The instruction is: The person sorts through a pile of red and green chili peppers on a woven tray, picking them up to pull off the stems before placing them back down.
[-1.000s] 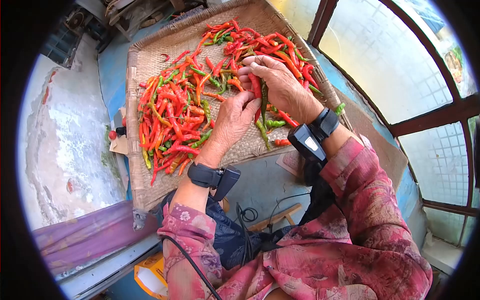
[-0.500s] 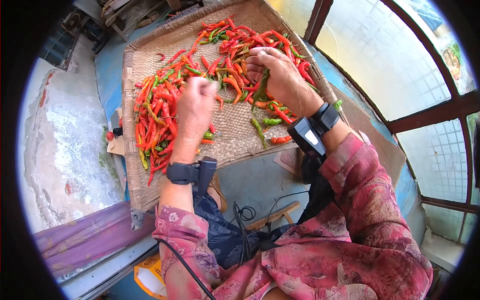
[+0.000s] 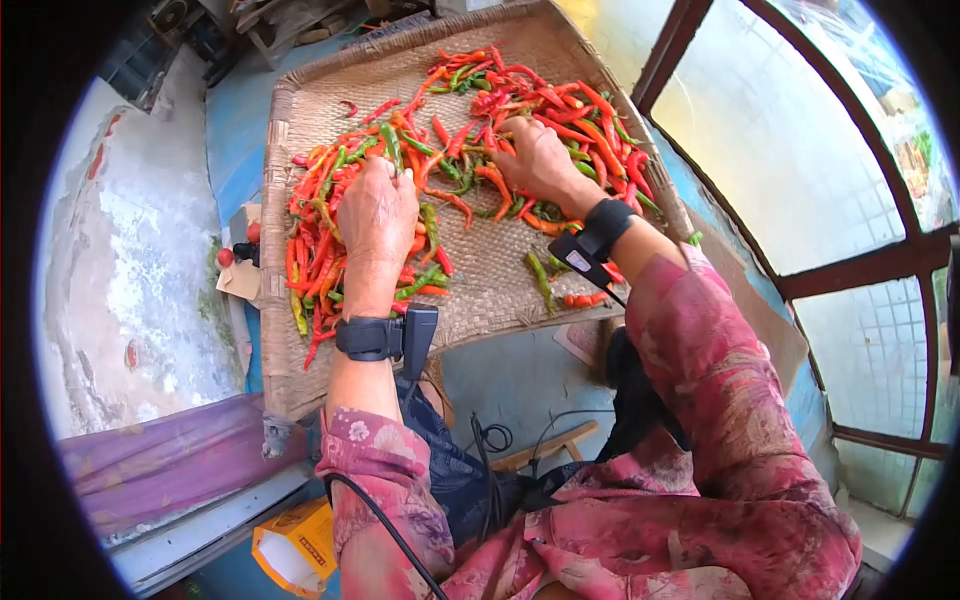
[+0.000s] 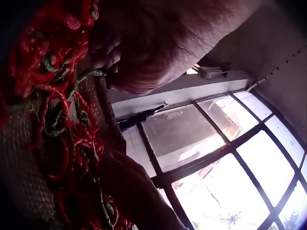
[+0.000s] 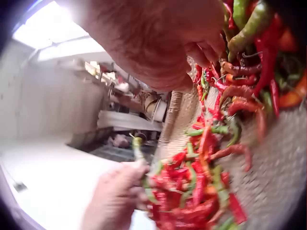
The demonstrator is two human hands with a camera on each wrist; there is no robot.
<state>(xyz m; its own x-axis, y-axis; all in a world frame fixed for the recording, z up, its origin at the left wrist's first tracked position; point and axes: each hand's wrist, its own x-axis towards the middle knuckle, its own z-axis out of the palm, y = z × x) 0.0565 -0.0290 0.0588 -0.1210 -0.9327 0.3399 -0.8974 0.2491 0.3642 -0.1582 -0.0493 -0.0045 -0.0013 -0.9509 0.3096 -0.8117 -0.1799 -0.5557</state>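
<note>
In the head view my left hand [image 3: 378,215] is over the left heap of chili peppers [image 3: 325,265], pinching a green chili pepper [image 3: 391,147] that points up past its fingertips. The right wrist view shows that same green chili pepper [image 5: 138,147] rising from the fingers. My right hand [image 3: 545,165] reaches down to the right heap of red chili peppers [image 3: 600,135], fingers loosely bent at its near edge. Nothing shows between those fingers, though the back of the hand partly hides them. Both heaps lie in a large woven tray [image 3: 480,270].
A few loose peppers [image 3: 540,280] lie at the tray's near right. Framed windows [image 3: 790,130] run along the right side, with a plastered wall [image 3: 150,270] on the left. Below are a black cable [image 3: 490,440] and a yellow box [image 3: 300,545].
The hands, close together a second ago with red and dark green peppers, have parted. My left hand moved left and now holds a green chili pepper; my right hand lowered to the right heap.
</note>
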